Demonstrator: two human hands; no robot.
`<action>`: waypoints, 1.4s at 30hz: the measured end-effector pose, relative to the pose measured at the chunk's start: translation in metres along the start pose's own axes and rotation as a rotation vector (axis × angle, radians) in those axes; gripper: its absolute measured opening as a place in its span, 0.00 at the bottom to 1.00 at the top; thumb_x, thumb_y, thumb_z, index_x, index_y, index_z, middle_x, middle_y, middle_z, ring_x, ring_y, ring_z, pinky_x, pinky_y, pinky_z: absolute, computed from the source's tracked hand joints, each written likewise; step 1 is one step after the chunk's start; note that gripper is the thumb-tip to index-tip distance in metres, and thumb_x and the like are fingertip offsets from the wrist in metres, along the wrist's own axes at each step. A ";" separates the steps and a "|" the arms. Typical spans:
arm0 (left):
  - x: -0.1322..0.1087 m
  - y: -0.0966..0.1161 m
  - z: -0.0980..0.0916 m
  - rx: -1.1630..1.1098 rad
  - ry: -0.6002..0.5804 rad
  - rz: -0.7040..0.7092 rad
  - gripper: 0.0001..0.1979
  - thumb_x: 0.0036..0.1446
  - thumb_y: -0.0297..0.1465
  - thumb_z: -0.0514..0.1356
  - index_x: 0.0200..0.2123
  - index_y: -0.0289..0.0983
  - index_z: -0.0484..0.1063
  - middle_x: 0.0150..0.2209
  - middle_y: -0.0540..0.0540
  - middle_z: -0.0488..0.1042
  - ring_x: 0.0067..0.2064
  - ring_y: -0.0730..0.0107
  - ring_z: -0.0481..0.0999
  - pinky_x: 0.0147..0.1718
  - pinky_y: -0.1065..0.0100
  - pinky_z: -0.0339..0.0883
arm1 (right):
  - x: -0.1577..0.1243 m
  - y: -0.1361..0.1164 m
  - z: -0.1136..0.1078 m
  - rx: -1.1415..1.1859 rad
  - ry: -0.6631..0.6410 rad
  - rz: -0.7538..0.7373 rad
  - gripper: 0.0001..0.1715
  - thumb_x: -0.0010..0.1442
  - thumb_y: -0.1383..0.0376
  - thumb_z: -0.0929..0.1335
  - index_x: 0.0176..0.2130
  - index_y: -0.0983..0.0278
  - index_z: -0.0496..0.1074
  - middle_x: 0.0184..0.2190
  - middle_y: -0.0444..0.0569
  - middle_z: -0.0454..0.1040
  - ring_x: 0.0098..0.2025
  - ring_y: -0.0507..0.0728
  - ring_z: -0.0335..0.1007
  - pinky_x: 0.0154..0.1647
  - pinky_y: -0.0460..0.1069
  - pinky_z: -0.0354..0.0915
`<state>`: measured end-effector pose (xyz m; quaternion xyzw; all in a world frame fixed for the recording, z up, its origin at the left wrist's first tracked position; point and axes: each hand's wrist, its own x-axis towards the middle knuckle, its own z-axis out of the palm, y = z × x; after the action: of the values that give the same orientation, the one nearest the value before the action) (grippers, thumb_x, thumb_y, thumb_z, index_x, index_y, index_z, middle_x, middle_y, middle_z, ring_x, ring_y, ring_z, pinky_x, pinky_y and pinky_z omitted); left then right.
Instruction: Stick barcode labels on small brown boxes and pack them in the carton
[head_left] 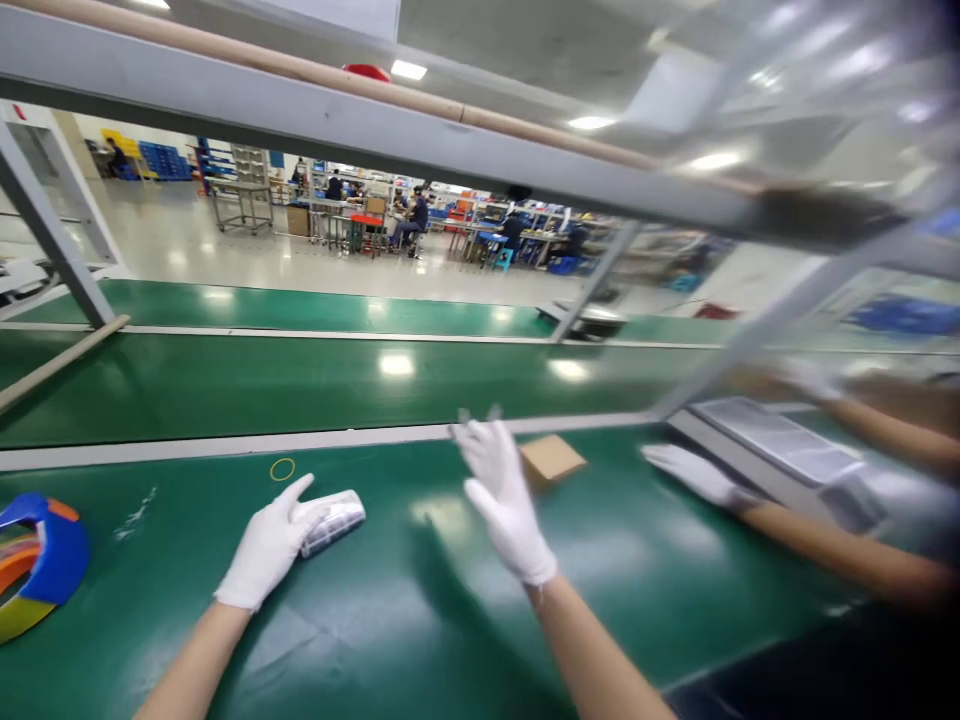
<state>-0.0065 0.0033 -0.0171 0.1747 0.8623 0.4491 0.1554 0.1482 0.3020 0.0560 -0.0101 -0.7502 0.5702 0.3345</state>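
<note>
My left hand (264,548), in a white glove, is closed on a small plastic-wrapped item (339,518) low over the green work surface (360,640). Clear, shiny film with dark and pale patches covers it; the contents cannot be made out. A thin yellow rubber band (283,469) lies just beyond that hand. My right hand (504,500), gloved in white too, is raised with thumb and fingers apart and nothing visible in it; its fingertips are blurred. Right beside it sits a small brown cardboard box (553,459).
On the left stands a blue, orange and yellow ring-shaped object (60,560). A co-worker's gloved hand (690,472) rests beside a grey panelled unit (780,450) at right. Slanted metal posts (592,285) and a crossbeam (322,115) frame the green conveyor belt (247,385).
</note>
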 end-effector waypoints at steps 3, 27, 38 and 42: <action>0.008 -0.009 -0.011 0.165 0.027 -0.026 0.36 0.64 0.54 0.53 0.68 0.40 0.66 0.62 0.35 0.75 0.63 0.38 0.73 0.59 0.46 0.66 | 0.045 0.009 -0.095 -0.193 0.345 0.025 0.58 0.57 0.58 0.75 0.74 0.55 0.43 0.74 0.58 0.49 0.70 0.65 0.57 0.72 0.60 0.55; 0.006 -0.010 -0.009 0.245 0.175 0.134 0.28 0.67 0.44 0.56 0.64 0.37 0.72 0.58 0.35 0.78 0.56 0.44 0.79 0.55 0.49 0.72 | -0.137 -0.049 0.051 0.198 -0.011 0.503 0.47 0.66 0.63 0.72 0.73 0.46 0.47 0.72 0.53 0.54 0.64 0.64 0.65 0.69 0.66 0.59; 0.010 -0.016 -0.007 0.220 0.189 0.177 0.27 0.66 0.43 0.59 0.64 0.38 0.72 0.59 0.37 0.78 0.58 0.46 0.77 0.57 0.51 0.71 | -0.100 -0.114 0.038 -0.120 -0.303 0.607 0.35 0.64 0.69 0.66 0.67 0.54 0.60 0.46 0.46 0.74 0.40 0.53 0.75 0.47 0.52 0.75; 0.009 -0.014 -0.007 0.252 0.196 0.173 0.27 0.66 0.42 0.59 0.64 0.37 0.72 0.58 0.38 0.78 0.57 0.47 0.77 0.57 0.52 0.71 | -0.100 -0.104 0.045 -0.127 -0.369 0.649 0.36 0.62 0.71 0.65 0.66 0.54 0.61 0.48 0.46 0.75 0.35 0.52 0.77 0.44 0.53 0.76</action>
<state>-0.0197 -0.0057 -0.0260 0.2218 0.9045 0.3642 0.0085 0.2405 0.1877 0.0910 -0.1650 -0.7895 0.5912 -0.0053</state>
